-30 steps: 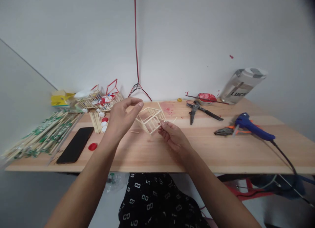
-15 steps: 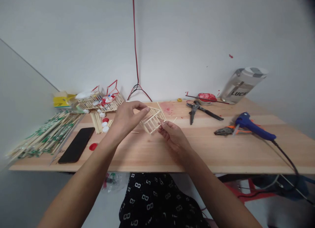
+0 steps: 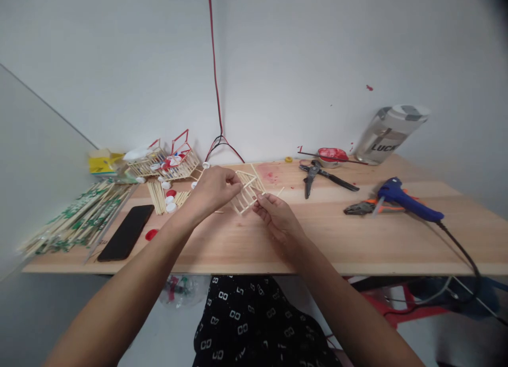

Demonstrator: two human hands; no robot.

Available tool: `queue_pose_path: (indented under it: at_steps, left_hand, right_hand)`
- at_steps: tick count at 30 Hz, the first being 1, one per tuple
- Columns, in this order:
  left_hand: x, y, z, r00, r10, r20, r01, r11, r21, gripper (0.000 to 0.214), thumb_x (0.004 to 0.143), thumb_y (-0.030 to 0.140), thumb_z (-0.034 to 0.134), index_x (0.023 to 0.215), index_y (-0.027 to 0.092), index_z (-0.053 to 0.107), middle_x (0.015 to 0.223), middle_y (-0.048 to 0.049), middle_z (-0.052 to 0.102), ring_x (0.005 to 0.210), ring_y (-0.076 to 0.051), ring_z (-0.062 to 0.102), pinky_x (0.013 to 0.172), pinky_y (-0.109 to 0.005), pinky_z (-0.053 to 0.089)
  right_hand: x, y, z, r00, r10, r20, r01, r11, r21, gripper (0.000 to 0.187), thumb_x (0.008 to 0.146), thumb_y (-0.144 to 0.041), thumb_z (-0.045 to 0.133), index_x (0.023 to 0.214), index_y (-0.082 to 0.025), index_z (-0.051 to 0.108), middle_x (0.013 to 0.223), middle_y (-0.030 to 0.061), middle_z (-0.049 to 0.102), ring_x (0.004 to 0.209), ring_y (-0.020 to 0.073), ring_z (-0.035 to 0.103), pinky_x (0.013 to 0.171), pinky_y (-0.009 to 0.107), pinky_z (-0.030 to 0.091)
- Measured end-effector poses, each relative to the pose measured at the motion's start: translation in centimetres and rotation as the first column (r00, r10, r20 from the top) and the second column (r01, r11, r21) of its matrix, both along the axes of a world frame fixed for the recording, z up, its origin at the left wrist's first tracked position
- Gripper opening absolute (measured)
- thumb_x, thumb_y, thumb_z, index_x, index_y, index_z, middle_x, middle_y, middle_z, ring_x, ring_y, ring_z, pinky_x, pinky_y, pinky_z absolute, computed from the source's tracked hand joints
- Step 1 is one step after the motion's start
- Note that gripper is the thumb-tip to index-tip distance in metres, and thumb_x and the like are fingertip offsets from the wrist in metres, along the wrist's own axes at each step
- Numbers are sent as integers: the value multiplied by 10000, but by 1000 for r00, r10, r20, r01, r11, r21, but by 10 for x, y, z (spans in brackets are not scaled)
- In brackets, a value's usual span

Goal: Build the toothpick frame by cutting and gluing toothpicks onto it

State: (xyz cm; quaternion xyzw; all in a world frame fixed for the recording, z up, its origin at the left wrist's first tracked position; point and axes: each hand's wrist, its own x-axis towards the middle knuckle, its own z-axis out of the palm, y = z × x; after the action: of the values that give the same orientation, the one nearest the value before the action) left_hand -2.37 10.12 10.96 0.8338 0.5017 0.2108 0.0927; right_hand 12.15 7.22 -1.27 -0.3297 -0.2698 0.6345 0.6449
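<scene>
Stick frame (image 3: 248, 191) held just above worktop (image 3: 357, 240), between both hands. Left hand (image 3: 214, 190): grip pinched narrow on frame's upper edge. Right hand (image 3: 275, 216): fingertips pinch its lower corner. Risk: thin joints probably snap if either pinch squeezes or twists.

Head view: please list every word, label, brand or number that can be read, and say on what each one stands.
"LUCK": on the tilted grey bottle; any further letters are out of sight.
Green print on the chopstick wrappers: too small to read.
Print on the yellow box: blurred, unreadable.
The stick frame, held by the left hand and the right hand: no writing.
</scene>
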Motion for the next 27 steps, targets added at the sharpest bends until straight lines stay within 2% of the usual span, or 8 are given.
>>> queue_pose_path:
  at_steps: [9, 19, 27]
  left_hand:
    - [4, -1, -6, 1000, 27, -1, -27, 999, 41, 190, 719, 196, 575, 717, 177, 764, 776, -66, 755, 732, -227, 667, 696, -315, 457]
    - [5, -2, -6, 1000, 7, 13, -7, 999, 32, 173, 728, 183, 590, 733, 168, 762, 773, -81, 749, 756, -235, 675, 733, -326, 472]
    - [8, -2, -9, 999, -9, 54, 7, 1000, 30, 153, 694, 156, 599, 678, 176, 750, 733, -74, 740, 731, -230, 671, 731, -326, 476]
  right_hand:
    - [1, 1, -1, 999, 11, -43, -11, 1000, -2, 275, 593, -338, 840, 741, -171, 679, 714, -28, 561, 678, 76, 509, 742, 229, 496]
    - [0, 2, -2, 1000, -3, -26, 3, 1000, -6, 275, 588, -350, 827, 720, -181, 654, 693, -31, 548, 654, 81, 500, 704, 225, 485]
    - [0, 5, -4, 999, -30, -10, 30, 1000, 3, 312, 562, -374, 836, 688, -179, 628, 666, -32, 549, 618, 78, 469, 589, 209, 420]
